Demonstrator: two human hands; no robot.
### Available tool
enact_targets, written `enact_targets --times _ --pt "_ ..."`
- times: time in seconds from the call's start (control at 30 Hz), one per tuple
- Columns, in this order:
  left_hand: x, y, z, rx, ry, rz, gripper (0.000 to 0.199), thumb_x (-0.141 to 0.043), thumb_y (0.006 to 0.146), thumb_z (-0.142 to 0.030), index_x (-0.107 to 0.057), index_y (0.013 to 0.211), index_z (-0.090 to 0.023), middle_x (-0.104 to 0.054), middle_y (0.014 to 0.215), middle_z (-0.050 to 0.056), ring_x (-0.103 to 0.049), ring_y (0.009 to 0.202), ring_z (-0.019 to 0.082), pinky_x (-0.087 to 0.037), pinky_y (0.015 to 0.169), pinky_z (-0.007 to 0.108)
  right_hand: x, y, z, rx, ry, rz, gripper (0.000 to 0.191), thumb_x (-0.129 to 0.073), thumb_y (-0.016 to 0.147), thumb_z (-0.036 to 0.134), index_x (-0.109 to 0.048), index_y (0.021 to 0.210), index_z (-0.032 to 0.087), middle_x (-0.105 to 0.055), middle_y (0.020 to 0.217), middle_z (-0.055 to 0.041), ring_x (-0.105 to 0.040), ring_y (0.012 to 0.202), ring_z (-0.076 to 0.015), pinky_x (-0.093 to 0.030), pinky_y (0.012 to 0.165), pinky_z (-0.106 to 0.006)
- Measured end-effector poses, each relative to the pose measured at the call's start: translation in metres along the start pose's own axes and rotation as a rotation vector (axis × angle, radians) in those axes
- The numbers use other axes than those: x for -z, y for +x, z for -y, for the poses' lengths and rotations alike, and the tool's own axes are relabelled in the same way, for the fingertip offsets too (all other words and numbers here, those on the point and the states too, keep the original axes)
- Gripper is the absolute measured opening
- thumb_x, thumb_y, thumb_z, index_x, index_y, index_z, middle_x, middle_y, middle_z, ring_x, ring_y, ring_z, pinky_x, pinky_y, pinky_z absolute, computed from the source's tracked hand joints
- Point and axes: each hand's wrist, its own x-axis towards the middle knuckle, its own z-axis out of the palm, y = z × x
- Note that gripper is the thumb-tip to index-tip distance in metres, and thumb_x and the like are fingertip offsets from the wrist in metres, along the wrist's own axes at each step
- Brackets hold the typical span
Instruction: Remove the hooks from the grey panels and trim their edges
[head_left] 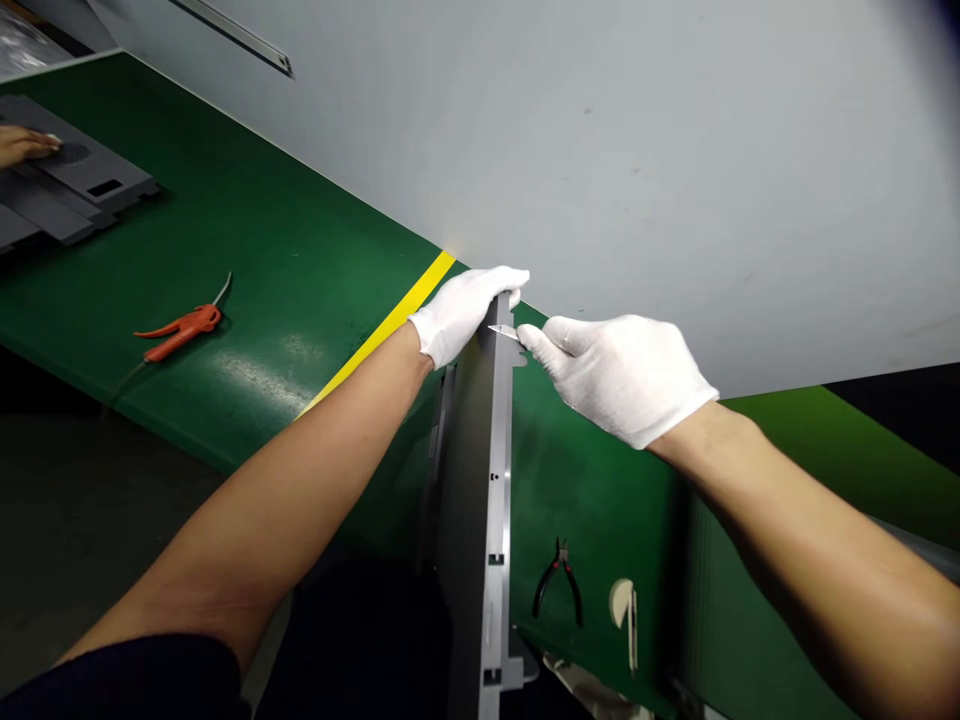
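Observation:
A grey sheet-metal panel (499, 430) stands on edge in front of me, its narrow notched side turned up. My left hand (469, 310), in a white glove, is closed over the panel's far end. In my right hand (626, 375), also gloved in white, is a craft knife (504, 331) with a pointed blade; the fingers hide its handle. The blade tip lies at the panel's narrow edge, just short of my left hand. Whether the tip touches the metal I cannot tell.
On the green bench (277, 240) lie an orange air blow gun (184, 333), black-handled pliers (559, 580) and a cream-coloured object (622, 602). A yellow tape strip (382, 330) crosses the bench. Far left, another person's hand (26, 145) rests on a grey panel (112, 180). A grey wall (562, 150) rises behind.

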Motion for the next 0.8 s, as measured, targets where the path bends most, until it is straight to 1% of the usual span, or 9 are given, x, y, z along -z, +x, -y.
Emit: enact_targets --times 0.2,0.27,0.37,0.47,0.53,0.6,0.7,0.77,0.8 --pt "-0.001 0.002 0.002 0.011 -0.008 -0.004 0.036 -0.063 0.091 -0.045 -0.049 0.07 -0.02 -0.041 0.064 -0.003 -0.044 0.052 0.01 -0.041 0.058 0.028 -0.003 0.001 -0.002 0.016 -0.008 -0.028 0.071 -0.018 0.101 0.072 -0.063 0.076 0.024 -0.046 0.051 0.0005 -0.037 0.049 -0.0156 -0.017 0.057 -0.032" --pt "-0.001 0.004 0.003 0.003 -0.012 -0.003 0.036 -0.063 0.091 -0.044 -0.049 0.069 -0.02 -0.041 0.064 -0.003 -0.041 0.053 0.01 -0.04 0.057 0.027 -0.004 0.0 -0.002 0.024 -0.008 -0.043 0.07 -0.019 0.101 0.072 -0.062 0.074 0.023 -0.044 0.05 0.0012 -0.033 0.047 -0.0146 -0.017 0.056 -0.032" --pt "0.001 0.004 0.004 -0.025 -0.019 -0.013 0.037 -0.065 0.09 -0.041 -0.048 0.066 -0.02 -0.043 0.065 -0.002 -0.04 0.055 0.011 -0.038 0.057 0.027 -0.003 -0.008 0.0 0.081 0.002 -0.081 0.069 -0.022 0.102 0.07 -0.058 0.069 0.022 -0.039 0.049 0.0025 -0.022 0.046 -0.0131 -0.015 0.054 -0.031" --pt "0.002 0.003 0.003 -0.052 -0.032 -0.019 0.036 -0.067 0.09 -0.04 -0.049 0.065 -0.02 -0.045 0.065 -0.001 -0.042 0.058 0.012 -0.042 0.06 0.029 -0.001 -0.021 0.001 0.132 0.085 -0.134 0.067 -0.027 0.103 0.07 -0.051 0.063 0.022 -0.032 0.049 0.0034 -0.015 0.049 -0.0131 -0.015 0.053 -0.03" --pt "0.002 0.002 0.002 -0.06 -0.043 -0.015 0.036 -0.068 0.09 -0.04 -0.05 0.066 -0.02 -0.046 0.065 -0.001 -0.042 0.059 0.013 -0.044 0.064 0.032 0.0 -0.029 0.0 0.069 0.302 -0.12 0.062 -0.034 0.101 0.07 -0.049 0.064 0.022 -0.034 0.053 0.0037 -0.02 0.05 -0.0128 -0.02 0.053 -0.03" --pt "0.001 0.001 0.003 -0.057 -0.049 -0.001 0.037 -0.068 0.09 -0.042 -0.051 0.066 -0.02 -0.046 0.065 0.0 -0.042 0.059 0.013 -0.046 0.066 0.034 -0.001 -0.036 -0.002 -0.058 0.611 -0.075 0.056 -0.041 0.101 0.068 -0.051 0.069 0.023 -0.041 0.059 0.0033 -0.031 0.054 -0.0129 -0.028 0.055 -0.029" --pt "0.002 -0.002 0.004 -0.063 -0.002 0.041 0.038 -0.066 0.091 -0.047 -0.053 0.068 -0.02 -0.05 0.069 0.001 -0.047 0.062 0.015 -0.049 0.068 0.036 -0.006 -0.049 -0.005 -0.189 0.962 -0.009 0.053 -0.041 0.102 0.066 -0.056 0.075 0.023 -0.046 0.064 0.0028 -0.04 0.059 -0.0138 -0.035 0.057 -0.029" --pt "0.003 -0.007 0.004 -0.11 0.084 0.055 0.03 -0.065 0.091 -0.046 -0.061 0.077 -0.02 -0.059 0.08 0.004 -0.057 0.073 0.018 -0.053 0.077 0.037 -0.013 -0.061 -0.005 -0.246 1.118 0.048 0.053 -0.041 0.102 0.066 -0.059 0.076 0.023 -0.045 0.061 0.0035 -0.04 0.057 -0.0138 -0.034 0.056 -0.029" --pt "0.003 -0.011 0.004 -0.141 0.136 0.051 0.025 -0.066 0.09 -0.045 -0.066 0.087 -0.02 -0.064 0.091 0.006 -0.061 0.085 0.021 -0.054 0.085 0.039 -0.017 -0.068 -0.005 -0.283 1.201 0.079 0.053 -0.043 0.101 0.067 -0.06 0.077 0.023 -0.043 0.059 0.0039 -0.038 0.056 -0.0139 -0.032 0.055 -0.03"
